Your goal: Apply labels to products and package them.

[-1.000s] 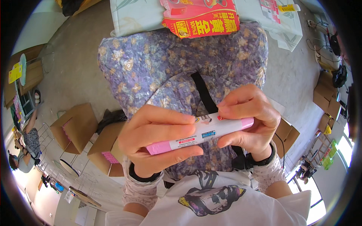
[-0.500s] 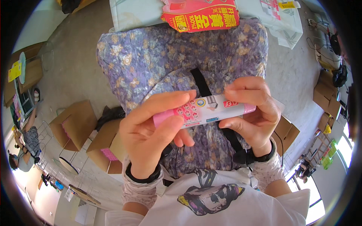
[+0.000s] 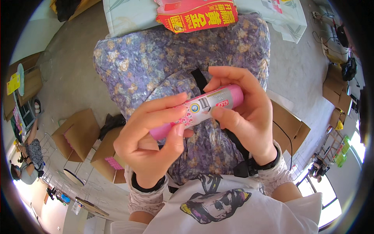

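A pink roll with a white and pink printed label lies tilted between my two hands, its right end higher and farther from me. My left hand has its left end pinched between thumb and fingers, with the other fingers curled behind. On the label rests the thumb of my right hand, while its fingers reach over the far side near the right end. The flat pink right end shows uncovered. Below the hands a purple floral cloth covers my lap, with a black strap running over it.
A red and yellow package lies on a pale cloth-covered table ahead. Open cardboard boxes stand at my left, another box at my right. A person is far left. Cables hang at the far right.
The roll has turned so its right end points more away from me. My right hand has moved left along it, its thumb now on the label. My left hand still grips the left end.
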Motion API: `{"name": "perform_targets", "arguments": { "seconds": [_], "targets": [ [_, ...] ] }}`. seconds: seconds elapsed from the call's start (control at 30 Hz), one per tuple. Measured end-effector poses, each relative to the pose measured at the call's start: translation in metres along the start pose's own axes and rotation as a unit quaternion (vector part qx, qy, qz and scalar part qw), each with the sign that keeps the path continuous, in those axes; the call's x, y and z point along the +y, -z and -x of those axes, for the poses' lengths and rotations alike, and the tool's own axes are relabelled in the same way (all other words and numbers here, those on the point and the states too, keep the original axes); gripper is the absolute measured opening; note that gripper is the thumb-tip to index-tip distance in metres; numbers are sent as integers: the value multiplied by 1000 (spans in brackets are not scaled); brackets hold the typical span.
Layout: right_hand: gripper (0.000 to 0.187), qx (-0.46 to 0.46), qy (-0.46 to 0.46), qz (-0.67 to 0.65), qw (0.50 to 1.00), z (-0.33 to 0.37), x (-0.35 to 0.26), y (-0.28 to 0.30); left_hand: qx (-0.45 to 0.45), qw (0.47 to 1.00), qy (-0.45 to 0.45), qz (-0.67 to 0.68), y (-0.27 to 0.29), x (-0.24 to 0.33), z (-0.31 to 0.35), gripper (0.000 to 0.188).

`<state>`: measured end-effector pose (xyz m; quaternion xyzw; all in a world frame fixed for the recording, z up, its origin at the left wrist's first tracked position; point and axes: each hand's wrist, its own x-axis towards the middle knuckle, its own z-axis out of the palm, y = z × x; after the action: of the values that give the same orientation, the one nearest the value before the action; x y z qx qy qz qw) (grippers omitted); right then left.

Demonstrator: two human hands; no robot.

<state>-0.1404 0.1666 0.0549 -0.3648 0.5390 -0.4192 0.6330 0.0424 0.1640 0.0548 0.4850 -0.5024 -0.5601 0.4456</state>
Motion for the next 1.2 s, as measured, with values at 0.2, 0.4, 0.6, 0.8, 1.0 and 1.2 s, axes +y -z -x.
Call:
{"name": "perform_targets", "arguments": {
  "seconds": [0.2, 0.4, 0.6, 0.8, 1.0, 1.2],
  "targets": [
    [58, -9, -38, -49, 998, -2, -7, 1, 34, 997, 48, 42, 4, -1, 1, 21],
    [59, -4, 11, -139, 990, 0, -6, -7, 32, 973, 114, 200, 13, -1, -2, 26],
    [50, -87, -55, -98, 990, 3, -10, 12, -132, 987, -10, -87, 23, 1, -11, 58],
    [43, -89, -81, -87, 989, 3, -11, 11, -212, 968, -74, -109, 16, 0, -17, 62],
    [42, -24, -62, -130, 989, 4, -11, 4, -170, 964, -169, -114, 13, -4, -19, 51],
    [41, 19, -56, -171, 984, 3, -11, 7, -121, 978, -156, -69, 11, -12, -12, 41]
  ]
}}
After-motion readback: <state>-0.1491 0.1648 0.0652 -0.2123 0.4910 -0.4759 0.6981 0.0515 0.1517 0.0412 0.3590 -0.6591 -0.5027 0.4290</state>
